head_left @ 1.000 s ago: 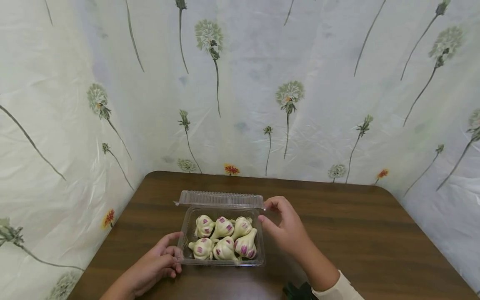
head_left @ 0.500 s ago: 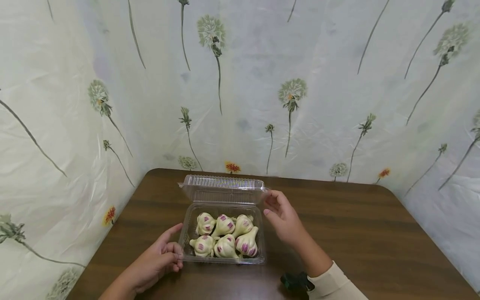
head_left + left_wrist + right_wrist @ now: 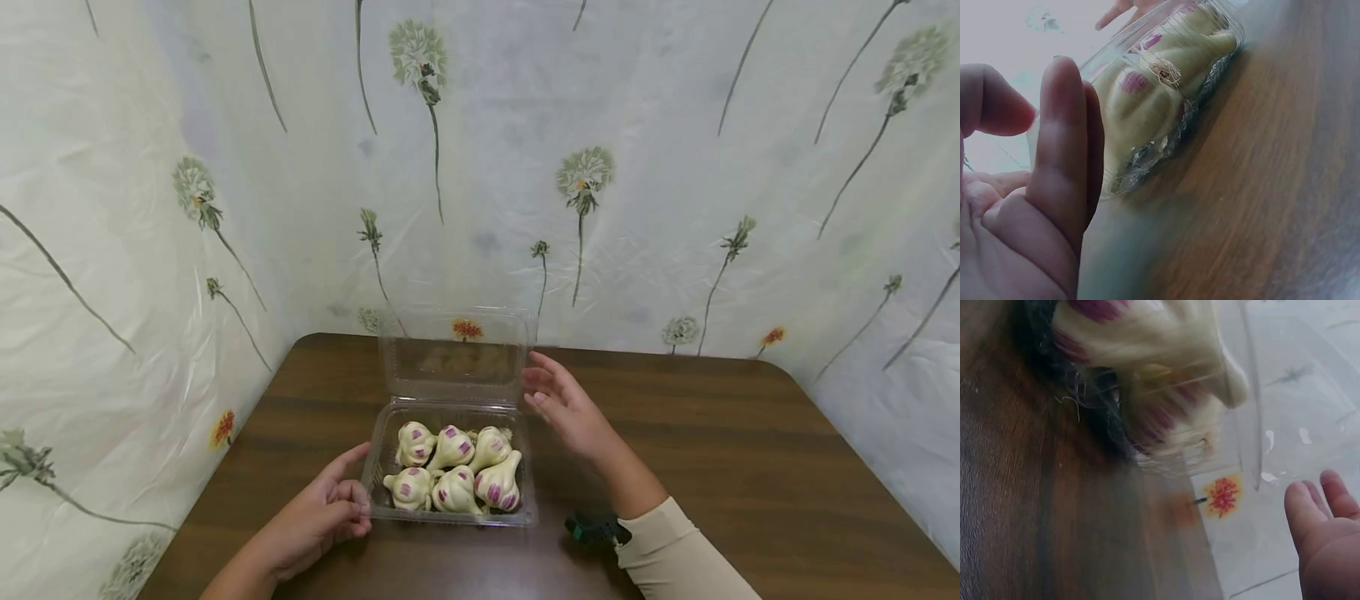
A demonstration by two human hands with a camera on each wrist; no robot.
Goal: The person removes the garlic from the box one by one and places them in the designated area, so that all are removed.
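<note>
A clear plastic container [image 3: 450, 518] stands on the table with its hinged lid [image 3: 457, 385] raised upright at the back. Garlic bulbs [image 3: 455, 490], pale with purple patches, lie inside in two rows. My left hand [image 3: 318, 518] pinches the container's front left corner, the index finger stretched along its left side. In the left wrist view, thumb and fingers of that hand [image 3: 1054, 169] are at the container's edge. Beside the lid's right edge is my right hand [image 3: 577, 421], fingers loosely extended. The right wrist view shows its fingertips [image 3: 1300, 500] near the clear lid, seemingly apart from it.
The dark brown wooden table [image 3: 720, 467] extends right of the container and meets a curtain [image 3: 480, 167] printed with dandelions along its back edge. A dark device [image 3: 592, 529] sits at my right wrist, by a beige sleeve [image 3: 675, 546].
The lid has swung up and back from low over the rear rim to upright. My right hand moved up with it, and its fingers have loosened. The left hand stays at the corner.
</note>
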